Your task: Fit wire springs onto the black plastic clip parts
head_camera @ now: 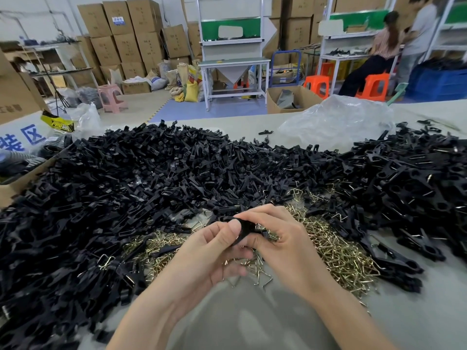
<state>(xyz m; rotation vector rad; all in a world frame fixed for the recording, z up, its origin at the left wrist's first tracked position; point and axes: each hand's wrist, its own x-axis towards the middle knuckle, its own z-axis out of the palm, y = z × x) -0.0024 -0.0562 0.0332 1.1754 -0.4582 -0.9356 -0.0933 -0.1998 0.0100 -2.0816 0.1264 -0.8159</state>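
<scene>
Many clip parts (126,185) & springs (336,248) on grey table (252,322); cartons (126,34) at back.

Both hands, left hand (214,251) and right hand (275,238), pinch a black clip part (243,227), possibly with a spring.

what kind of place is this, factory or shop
Most likely a small factory assembly floor: a table heaped with loose black clip parts and wire springs, stacked cardboard boxes behind, and more workbenches beyond.

Springs (336,251) lie between left heap (113,188) and right heap (417,188), bag (336,122) seemingly behind.
</scene>
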